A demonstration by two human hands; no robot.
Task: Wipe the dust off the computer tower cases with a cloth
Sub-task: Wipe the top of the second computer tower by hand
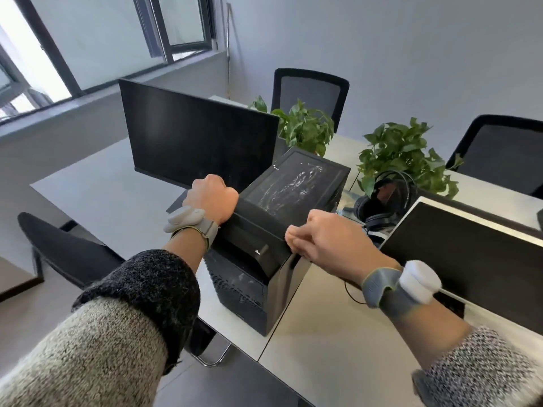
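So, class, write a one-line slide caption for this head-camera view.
Left hand and right hand grip the dust-smeared computer tower on the desk.

No text, label, brand name or number can be read anywhere in the view. The black front panel of the computer tower case (249,271) carries one small pale mark near its upper part and faint pale traces lower down, all too small and blurred to tell whether they are letters or a logo.
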